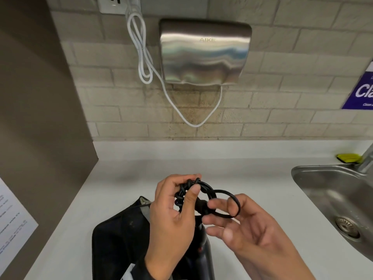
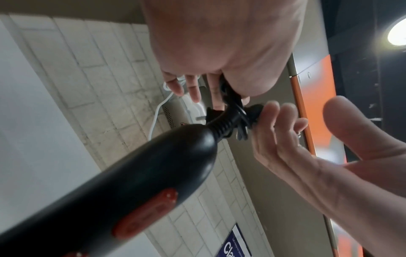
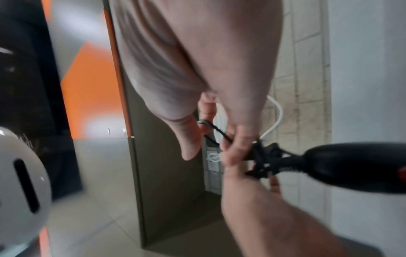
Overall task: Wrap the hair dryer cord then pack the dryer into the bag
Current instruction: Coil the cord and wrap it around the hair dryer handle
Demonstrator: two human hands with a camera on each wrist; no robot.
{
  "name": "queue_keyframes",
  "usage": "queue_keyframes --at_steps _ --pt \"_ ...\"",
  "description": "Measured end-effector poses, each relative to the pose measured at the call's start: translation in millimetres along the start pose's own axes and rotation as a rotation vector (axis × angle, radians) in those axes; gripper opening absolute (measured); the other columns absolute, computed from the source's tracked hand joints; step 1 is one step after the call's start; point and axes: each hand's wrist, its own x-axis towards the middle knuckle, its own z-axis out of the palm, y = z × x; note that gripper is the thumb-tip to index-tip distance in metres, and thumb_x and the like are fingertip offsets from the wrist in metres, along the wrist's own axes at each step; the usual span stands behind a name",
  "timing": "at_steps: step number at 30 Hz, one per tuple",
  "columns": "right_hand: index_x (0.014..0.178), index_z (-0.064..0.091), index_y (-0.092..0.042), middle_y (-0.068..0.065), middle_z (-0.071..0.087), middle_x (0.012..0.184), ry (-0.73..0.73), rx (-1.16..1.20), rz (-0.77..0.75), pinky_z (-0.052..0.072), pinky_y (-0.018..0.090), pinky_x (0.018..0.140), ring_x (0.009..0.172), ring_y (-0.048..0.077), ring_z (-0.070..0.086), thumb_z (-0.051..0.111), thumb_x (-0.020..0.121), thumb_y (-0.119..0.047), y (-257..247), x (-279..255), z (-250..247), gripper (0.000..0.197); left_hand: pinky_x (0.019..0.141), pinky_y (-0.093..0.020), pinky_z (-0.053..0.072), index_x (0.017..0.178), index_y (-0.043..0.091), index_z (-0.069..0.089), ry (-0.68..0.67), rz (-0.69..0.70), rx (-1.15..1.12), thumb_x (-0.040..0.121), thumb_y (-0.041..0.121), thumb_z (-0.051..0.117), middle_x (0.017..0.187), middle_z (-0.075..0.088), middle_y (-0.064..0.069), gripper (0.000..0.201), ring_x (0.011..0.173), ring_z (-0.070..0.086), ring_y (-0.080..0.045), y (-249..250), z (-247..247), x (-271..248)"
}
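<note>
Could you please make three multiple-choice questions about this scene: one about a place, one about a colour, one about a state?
1. Where is the sink?
A. on the person's right
B. on the person's left
C. behind the bag

2. What colour is the hair dryer cord?
A. white
B. black
C. red

3. What does the left hand do?
A. lies flat on the counter
B. pinches the coiled cord
C. holds the bag open

Answers:
1. A, it lies at the counter's right edge.
2. B, the loops are black.
3. B, thumb and fingers close on the coil, above the dark bag.
</note>
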Motion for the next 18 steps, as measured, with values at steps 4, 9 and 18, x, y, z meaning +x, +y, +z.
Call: queue_keyframes --at_steps 4,9,18 --pt "0.072 0.069 -0.016 0.014 0.073 0.091 0.276 -0.347 -0.191 0.056 0.025 0.071 0.080 0.028 0.073 0.075 0.075 0.002 11 1 6 0.019 0.091 -0.031 0.053 0.100 0.040 0.062 0.010 0.014 -0.005 0.089 0.041 0.060 0.110 0.072 0.006 0.011 0.109 0.068 -0.014 -3 -2 1" --pt "0.082 0.073 -0.023 0.010 0.075 0.078 0.364 -0.536 -0.350 0.055 0.023 0.072 0.073 0.021 0.071 0.070 0.073 -0.015 3 1 17 0.013 0.092 -0.030 0.053 0.100 0.034 0.063 0.013 0.018 -0.002 0.089 0.042 0.060 0.109 0.073 0.008 0.013 0.109 0.068 -0.013 -7 -4 2" --pt "0.090 0.074 -0.010 0.008 0.068 0.070 0.318 -0.198 -0.215 0.054 0.023 0.060 0.064 0.022 0.068 0.086 0.054 -0.052 -20 12 2 0.057 0.089 -0.031 0.053 0.101 0.038 0.066 -0.198 -0.037 -0.043 0.082 0.046 0.068 0.102 0.074 0.015 0.021 0.103 0.069 -0.014 -4 -17 11"
